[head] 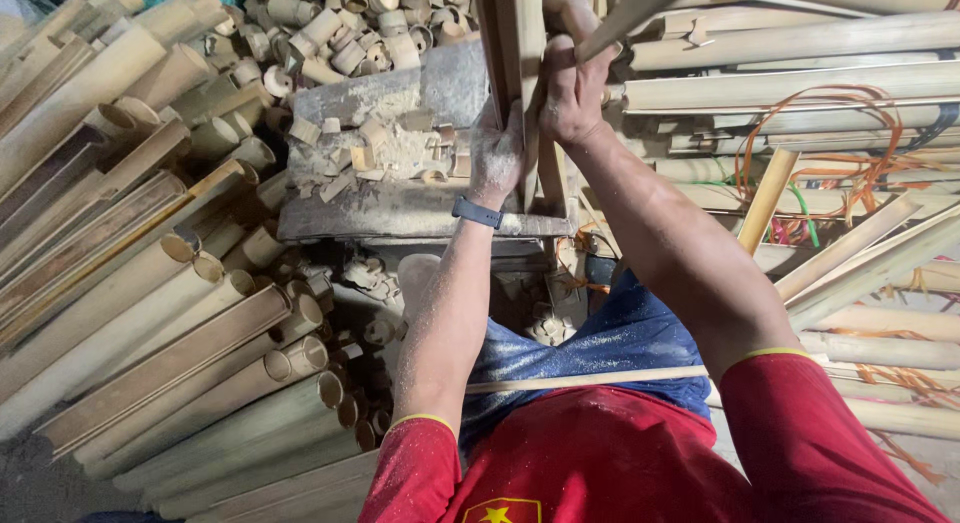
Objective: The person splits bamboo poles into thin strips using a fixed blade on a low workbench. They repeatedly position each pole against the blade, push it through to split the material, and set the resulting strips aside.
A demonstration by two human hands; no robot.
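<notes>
Bamboo poles point(150, 313) crowd both sides. My left hand point(497, 153) and right hand point(570, 93) grip the upright bamboo slats point(520, 43) on the tabletop point(400, 208).

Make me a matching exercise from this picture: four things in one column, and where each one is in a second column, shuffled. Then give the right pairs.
Things
1. left hand
2. right hand
3. wristband
4. small wood offcuts

Places
A. scattered with sawdust on the chopping block
B. around the left wrist, just below the hand
C. low on the upright bamboo strips, pressed against them
D. higher up, gripping a tool handle beside the strips

Pairs: 1-C, 2-D, 3-B, 4-A
</notes>
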